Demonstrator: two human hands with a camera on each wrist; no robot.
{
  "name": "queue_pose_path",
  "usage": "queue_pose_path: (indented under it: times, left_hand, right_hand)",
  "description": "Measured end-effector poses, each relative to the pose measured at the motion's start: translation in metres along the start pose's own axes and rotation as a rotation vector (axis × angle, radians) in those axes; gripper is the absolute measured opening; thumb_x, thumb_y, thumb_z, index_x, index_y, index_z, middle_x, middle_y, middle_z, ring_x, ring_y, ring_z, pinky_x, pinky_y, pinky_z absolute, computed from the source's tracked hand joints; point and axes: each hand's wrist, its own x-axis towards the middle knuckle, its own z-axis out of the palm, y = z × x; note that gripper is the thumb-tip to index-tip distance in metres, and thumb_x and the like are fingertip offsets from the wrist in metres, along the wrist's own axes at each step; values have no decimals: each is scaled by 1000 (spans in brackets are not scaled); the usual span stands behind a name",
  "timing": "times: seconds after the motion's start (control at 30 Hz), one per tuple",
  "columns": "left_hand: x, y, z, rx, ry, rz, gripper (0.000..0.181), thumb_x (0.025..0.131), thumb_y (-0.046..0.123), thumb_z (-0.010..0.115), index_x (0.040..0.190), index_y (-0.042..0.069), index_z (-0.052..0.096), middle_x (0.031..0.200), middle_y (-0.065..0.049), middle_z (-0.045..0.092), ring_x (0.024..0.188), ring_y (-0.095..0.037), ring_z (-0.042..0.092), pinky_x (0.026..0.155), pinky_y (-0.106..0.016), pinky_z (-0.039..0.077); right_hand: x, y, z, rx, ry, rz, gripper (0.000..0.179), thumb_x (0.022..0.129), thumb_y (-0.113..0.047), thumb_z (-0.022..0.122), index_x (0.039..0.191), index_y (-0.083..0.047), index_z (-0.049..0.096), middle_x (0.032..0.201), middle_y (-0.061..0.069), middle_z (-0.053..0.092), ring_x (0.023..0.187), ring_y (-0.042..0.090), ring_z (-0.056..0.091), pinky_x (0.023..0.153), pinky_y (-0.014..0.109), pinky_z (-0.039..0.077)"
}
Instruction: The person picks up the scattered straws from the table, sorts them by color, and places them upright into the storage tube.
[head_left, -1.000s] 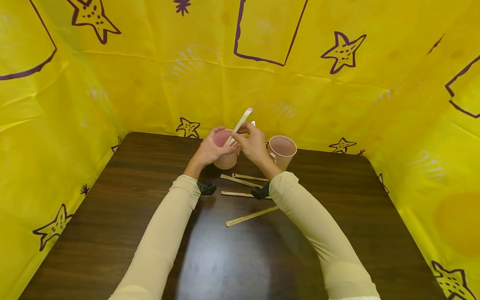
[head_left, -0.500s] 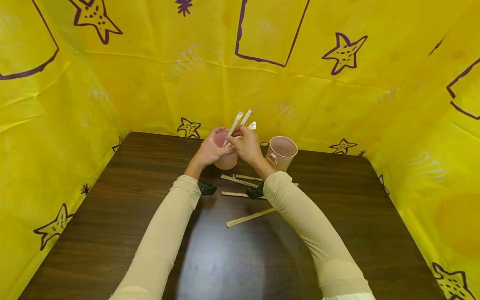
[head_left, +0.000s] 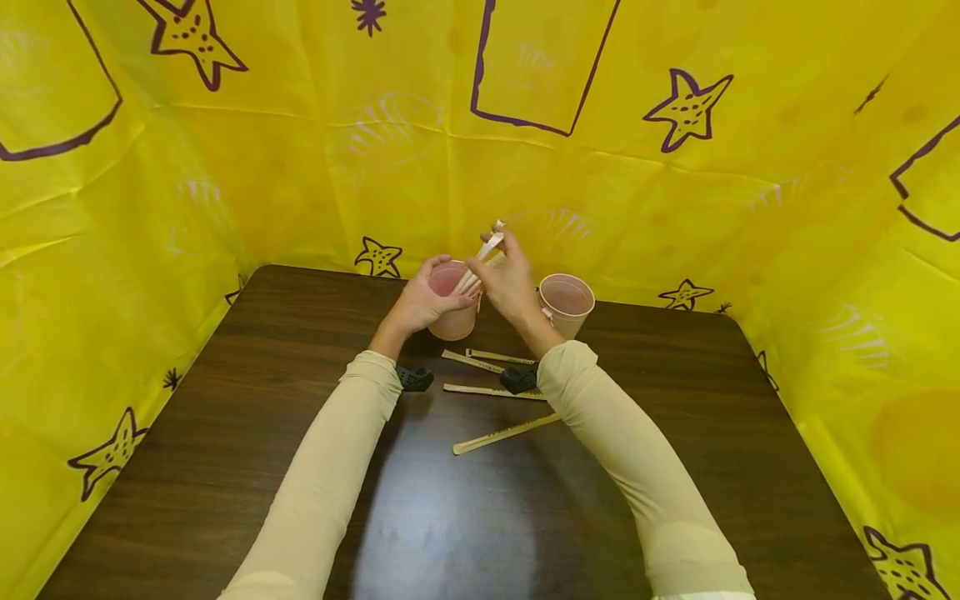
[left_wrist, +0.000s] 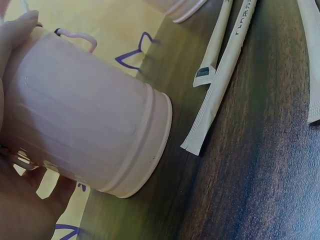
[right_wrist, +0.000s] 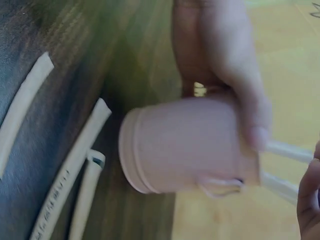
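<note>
My left hand (head_left: 420, 298) grips a small pale pink bucket (head_left: 452, 325) with a wire-loop handle mount, thumb over the near rim and fingers round the far side. In the left wrist view the bucket (left_wrist: 95, 115) is tilted, its base close to the table. Slim paper-wrapped straws (head_left: 480, 260) stick up out of its mouth. Around their upper ends are the thumb and fingers of my right hand (head_left: 513, 279), pinching them. The right wrist view shows two straws (right_wrist: 290, 151) leaving the rim, with right fingertips at the frame's edge.
A second pink bucket (head_left: 567, 310) stands upright at the back, right of my right hand. Several paper-wrapped straws (head_left: 498, 435) lie on the dark wooden table (head_left: 225, 400) between the forearms. Behind hangs a yellow printed cloth (head_left: 420, 183).
My right hand shifted slightly left over the bucket, then back right, its fingers now higher on the straws. The straws fanned apart, then drew together. The left hand and bucket stayed nearly still.
</note>
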Motion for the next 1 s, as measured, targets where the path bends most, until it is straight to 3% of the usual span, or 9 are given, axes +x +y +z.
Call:
queue_pose_path:
  times: [0.13, 0.3, 0.43, 0.53, 0.6, 0.7, 0.8, 0.9, 1.0]
  left_hand:
    - [0, 0, -1, -19, -5, -5, 101, 75, 38, 91, 156, 21, 34, 144, -14, 55, 130, -31, 54, 113, -49, 44]
    - [-1, 1, -3, -33, -18, -7, 103, 75, 36, 92, 157, 20, 32, 145, -13, 54, 132, -30, 53, 115, -51, 42]
    - [-2, 7, -5, -5, -48, -20, 104, 75, 36, 92, 157, 19, 31, 147, -15, 53, 135, -31, 51, 116, -50, 40]
    - [-3, 11, -8, 14, -74, -36, 105, 75, 35, 92, 158, 18, 29, 149, -17, 50, 137, -32, 49, 118, -50, 38]
    - [-4, 14, -10, 27, -87, -47, 106, 75, 33, 92, 158, 17, 28, 150, -18, 49, 138, -33, 49, 118, -51, 38]
    - [-4, 18, -12, 61, -100, -54, 106, 75, 33, 92, 158, 16, 29, 152, -18, 46, 138, -34, 48, 119, -51, 38]
    - [-5, 21, -13, 109, -96, -50, 106, 73, 35, 93, 157, 15, 32, 156, -18, 39, 140, -35, 45, 119, -53, 36]
    - [-5, 24, -12, 151, -82, -33, 107, 72, 37, 93, 157, 12, 33, 160, -19, 31, 142, -36, 41, 120, -54, 35]
    - [-6, 26, -11, 188, -71, -9, 110, 73, 37, 93, 159, 8, 31, 162, -20, 29, 145, -37, 37, 121, -54, 33]
  right_hand:
    - [-2, -5, -20, 54, 60, -8, 75, 94, -16, 75, 156, -9, 34, 150, 9, 54, 58, 21, 62, 56, 21, 54]
    - [-14, -2, -39, 84, 90, -3, 68, 95, -17, 73, 152, -9, 38, 147, 12, 54, 58, 7, 61, 56, 19, 53]
    - [-34, 7, -51, 16, 83, -33, 59, 95, -14, 72, 146, -6, 43, 138, 16, 58, 52, 1, 54, 52, 16, 50]
    - [-50, 16, -56, -77, 61, -58, 52, 94, -10, 71, 140, -1, 47, 130, 17, 62, 54, 9, 51, 53, 17, 46]
    - [-62, 22, -59, -129, 19, -44, 49, 94, -10, 71, 137, 1, 50, 129, 16, 64, 65, 17, 57, 59, 23, 49]
    - [-82, 32, -63, -215, -80, 0, 45, 93, -13, 72, 133, 1, 55, 130, 15, 65, 97, 30, 65, 83, 39, 55]
    - [-100, 40, -67, -323, -218, 21, 39, 92, -15, 74, 126, -2, 62, 127, 15, 67, 120, 33, 62, 100, 50, 52]
    - [-115, 48, -71, -439, -378, -7, 30, 91, -16, 76, 118, -5, 69, 118, 12, 73, 113, 32, 68, 98, 49, 55]
    - [-129, 52, -76, -559, -518, -79, 18, 91, -18, 77, 107, -10, 75, 106, 4, 77, 100, 23, 71, 88, 38, 57]
